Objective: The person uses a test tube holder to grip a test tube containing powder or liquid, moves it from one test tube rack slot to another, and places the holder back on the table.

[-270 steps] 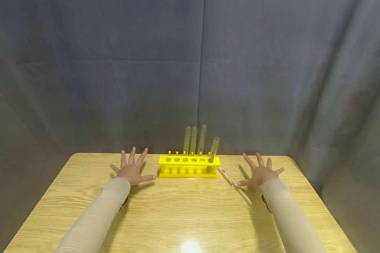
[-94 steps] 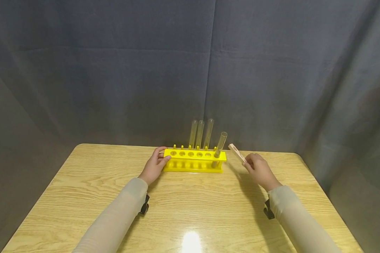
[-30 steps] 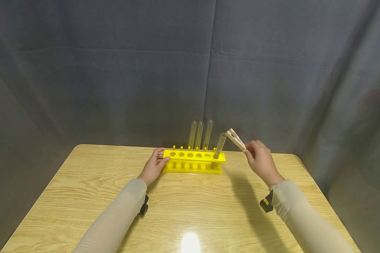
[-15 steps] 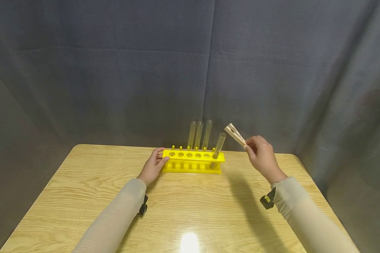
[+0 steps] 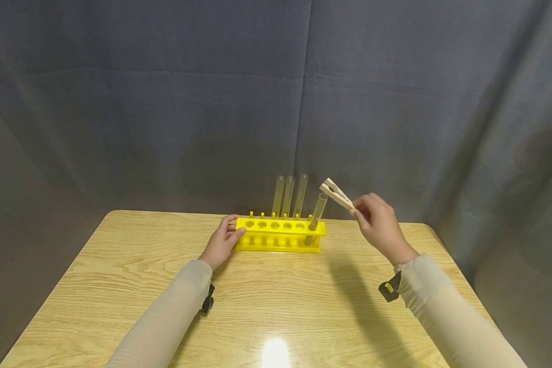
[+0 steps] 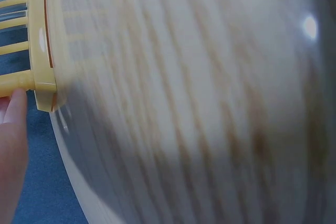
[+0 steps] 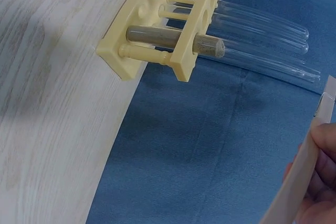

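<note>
In the head view my left hand [image 5: 222,240] grips the left end of the yellow test tube rack [image 5: 276,249], thumb at the front. A glass test tube [image 5: 319,208] stands tilted in the rack's rightmost hole; the right wrist view shows greyish contents in its lower part [image 7: 155,36]. Off the table, my right hand [image 5: 379,225] pinches a wooden test tube holder [image 5: 337,195] by its handle. Its prongs point left, slightly apart, just above that tube's mouth; whether they touch it I cannot tell. The left wrist view shows only the rack's end [image 6: 41,51] and part of the hand.
Upside down on the rack's rear pegs stand three more glass test tubes [image 5: 290,197]. The other holes along the top hold no tube. A wooden table [image 5: 267,291] lies underneath, and a grey curtain [image 5: 188,128] hangs behind its far edge.
Earlier both hands lay spread and the holder rested on the table. The right hand has since lifted it and now moved it left to the tube's mouth; the left hand took the rack.
</note>
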The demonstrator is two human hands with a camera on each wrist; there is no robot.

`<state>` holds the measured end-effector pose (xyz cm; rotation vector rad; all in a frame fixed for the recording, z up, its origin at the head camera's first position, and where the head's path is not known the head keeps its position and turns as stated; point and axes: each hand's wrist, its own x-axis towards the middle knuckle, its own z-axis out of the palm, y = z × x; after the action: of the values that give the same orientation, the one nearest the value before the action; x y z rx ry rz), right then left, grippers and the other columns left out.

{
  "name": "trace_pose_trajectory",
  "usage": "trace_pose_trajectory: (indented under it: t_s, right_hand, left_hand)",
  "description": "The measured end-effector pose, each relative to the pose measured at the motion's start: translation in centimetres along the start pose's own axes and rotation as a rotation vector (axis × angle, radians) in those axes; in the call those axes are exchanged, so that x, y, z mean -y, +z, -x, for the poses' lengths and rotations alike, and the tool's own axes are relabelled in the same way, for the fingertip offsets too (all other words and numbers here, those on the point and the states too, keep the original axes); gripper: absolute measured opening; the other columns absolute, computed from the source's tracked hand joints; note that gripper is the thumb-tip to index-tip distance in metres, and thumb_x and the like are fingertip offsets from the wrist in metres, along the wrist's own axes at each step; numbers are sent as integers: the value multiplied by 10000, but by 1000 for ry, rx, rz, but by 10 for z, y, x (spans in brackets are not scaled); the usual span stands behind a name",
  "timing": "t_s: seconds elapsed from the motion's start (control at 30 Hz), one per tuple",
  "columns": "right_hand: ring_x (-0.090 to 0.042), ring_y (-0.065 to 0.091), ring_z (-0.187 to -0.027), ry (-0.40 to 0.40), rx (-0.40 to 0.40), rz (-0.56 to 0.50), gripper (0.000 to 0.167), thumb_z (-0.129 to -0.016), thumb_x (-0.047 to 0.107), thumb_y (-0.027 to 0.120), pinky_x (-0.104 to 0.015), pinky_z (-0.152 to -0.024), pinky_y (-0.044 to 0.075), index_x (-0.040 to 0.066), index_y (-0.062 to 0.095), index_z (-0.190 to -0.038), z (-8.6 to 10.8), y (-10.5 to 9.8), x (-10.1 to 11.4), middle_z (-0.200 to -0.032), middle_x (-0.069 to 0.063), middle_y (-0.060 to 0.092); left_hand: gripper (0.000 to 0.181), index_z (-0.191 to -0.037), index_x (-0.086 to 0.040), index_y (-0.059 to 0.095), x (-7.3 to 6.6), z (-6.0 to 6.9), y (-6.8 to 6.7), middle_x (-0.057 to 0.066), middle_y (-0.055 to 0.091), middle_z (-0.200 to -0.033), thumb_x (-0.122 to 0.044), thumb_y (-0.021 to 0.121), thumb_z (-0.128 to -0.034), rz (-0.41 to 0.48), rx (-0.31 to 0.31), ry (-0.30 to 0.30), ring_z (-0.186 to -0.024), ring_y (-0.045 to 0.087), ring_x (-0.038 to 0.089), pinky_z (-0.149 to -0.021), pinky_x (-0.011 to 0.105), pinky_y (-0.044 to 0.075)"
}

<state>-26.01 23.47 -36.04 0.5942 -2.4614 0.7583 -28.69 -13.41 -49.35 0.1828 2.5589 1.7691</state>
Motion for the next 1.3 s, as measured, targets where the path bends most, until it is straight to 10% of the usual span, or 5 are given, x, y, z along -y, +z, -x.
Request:
trace_pose_trajectory:
  t_s: [0.77,1.3]
  right_hand:
    - [-207,525,-720,-174,7,48,130,-867,-129,697,-386,-651,499,-15,641,-895,-2,-2,4,-823,-88,560]
    - [-197,503,-730,-149,53,74,138,-874,-128,673,-382,-659,478,3,634,-898,-2,-1,5,-823,-68,545]
  left_hand:
    - [554,-1538,-101,323,0,1,-1,221,502,-1391,-295,544,-1069,9,6,13,-1293,536,376,-1103,490,421]
    - [542,-1530,-128,332,0,1,-1,200,513,-1377,-298,551,-1064,10,0,-9,-1282,546,356,-1112,468,419]
